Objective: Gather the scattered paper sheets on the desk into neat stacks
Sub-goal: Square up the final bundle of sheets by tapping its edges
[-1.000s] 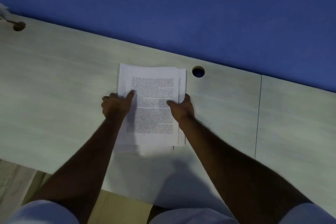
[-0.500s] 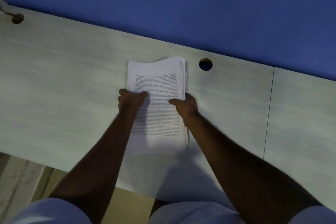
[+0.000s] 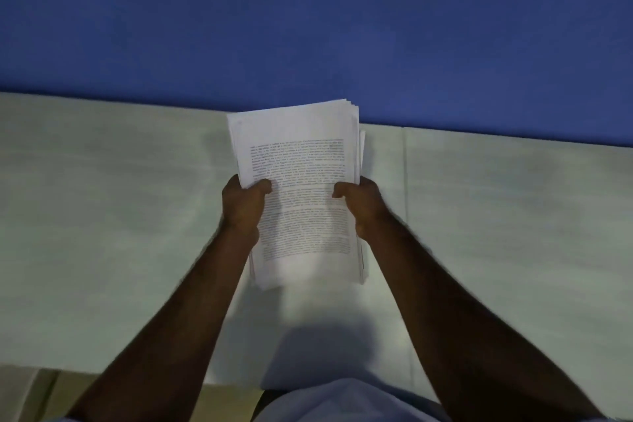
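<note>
- While both hands hold the stack of paper [image 3: 298, 195] up off the desk [image 3: 102, 216], the sheets are not yet flush: edges fan out along the right side and at the far right corner, so a loose inner sheet could slide free if the grip slackens.
- Tilting the stack further toward the blue wall [image 3: 308, 10] risks the upper half flopping over, since nothing supports it above the thumbs.
- If the stack is tapped down unevenly, the bottom corners may crumple, I judge, because the lower edges sit ragged.
- Left hand [image 3: 243, 207]: closed around the stack's left edge about midway up, thumb pressed on the printed top page, fingers hidden behind.
- Right hand [image 3: 361, 204]: closed likewise on the right edge, thumb on top, wrist angled inward.
- Both forearms reach forward, converging on the paper, which hangs tilted above the desk's middle, its far end overlapping the wall in view.
</note>
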